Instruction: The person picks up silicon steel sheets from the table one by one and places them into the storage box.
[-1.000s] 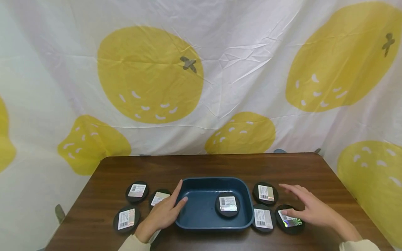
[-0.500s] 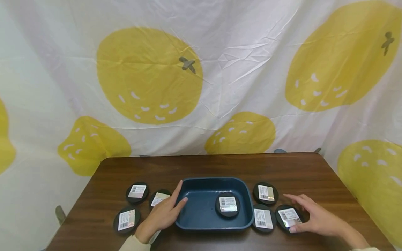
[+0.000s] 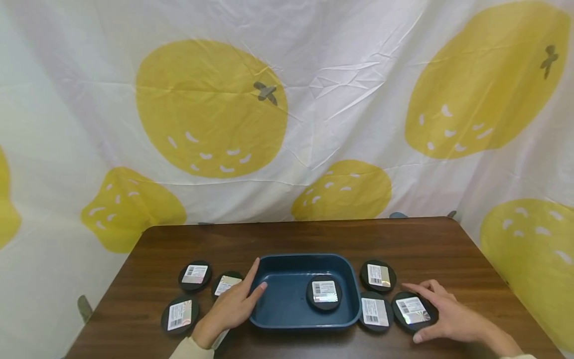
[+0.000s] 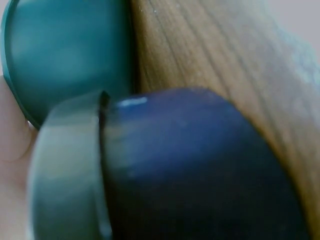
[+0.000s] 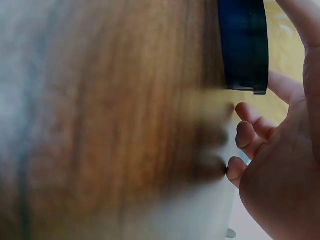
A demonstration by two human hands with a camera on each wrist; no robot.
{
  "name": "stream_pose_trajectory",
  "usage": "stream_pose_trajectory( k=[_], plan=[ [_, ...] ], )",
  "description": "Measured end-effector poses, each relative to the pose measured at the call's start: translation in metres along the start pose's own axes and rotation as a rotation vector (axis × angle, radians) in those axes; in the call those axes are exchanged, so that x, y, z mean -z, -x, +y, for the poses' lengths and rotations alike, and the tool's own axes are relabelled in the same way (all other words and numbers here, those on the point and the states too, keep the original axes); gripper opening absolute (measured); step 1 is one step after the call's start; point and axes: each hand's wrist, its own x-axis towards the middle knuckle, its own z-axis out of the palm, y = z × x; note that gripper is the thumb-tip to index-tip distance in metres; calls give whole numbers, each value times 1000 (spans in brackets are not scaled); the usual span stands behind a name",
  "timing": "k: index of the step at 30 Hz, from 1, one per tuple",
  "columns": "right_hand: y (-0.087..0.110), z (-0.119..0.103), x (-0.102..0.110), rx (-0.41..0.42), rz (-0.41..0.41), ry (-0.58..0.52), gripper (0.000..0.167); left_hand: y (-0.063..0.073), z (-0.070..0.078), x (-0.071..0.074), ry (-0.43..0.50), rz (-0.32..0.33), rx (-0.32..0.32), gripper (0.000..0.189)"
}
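Observation:
My left hand [image 3: 235,304] lies with straight fingers along the left rim of a dark blue tray [image 3: 278,326]. One black round jar [image 3: 319,304], with a white label on top, sits in the tray. Beneath my left wrist another jar [image 4: 200,165] is mostly hidden in the head view; the left wrist view has it close up, beside the teal-looking tray wall [image 4: 70,45]. At the right, my right hand [image 3: 453,319] spreads thumb and forefinger about the rightmost jar [image 3: 412,326]. In the right wrist view a gap separates the thumb from that jar [image 5: 245,45].
Two more jars [image 3: 378,286] [image 3: 374,326] stand just right of the tray. On the left are three jars [image 3: 195,286] [image 3: 179,328] [image 3: 219,281]. The wooden table [image 3: 305,237] ends at a white curtain [image 3: 332,124] with yellow fruit prints.
My right hand has come down and toward me, from above the rightmost jar to around its side, thumb off the label. My left hand and the tray stay in place.

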Motion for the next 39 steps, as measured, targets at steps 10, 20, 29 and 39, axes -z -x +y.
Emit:
stream_pose_trajectory(
  k=[10, 20, 29, 39],
  plan=[
    [-3, 0, -5, -20, -8, 79, 110, 1, 1, 0, -1, 7, -6, 70],
    [-6, 1, -6, 23, 29, 69, 99, 0, -2, 0, -9, 12, 4, 70],
    [-5, 3, -7, 40, 38, 8, 91, 0, 0, 0, -4, -4, 16, 69],
    [-5, 4, -3, 63, 84, -12, 89, -1, -2, -1, -8, -1, 13, 68]
  ],
)
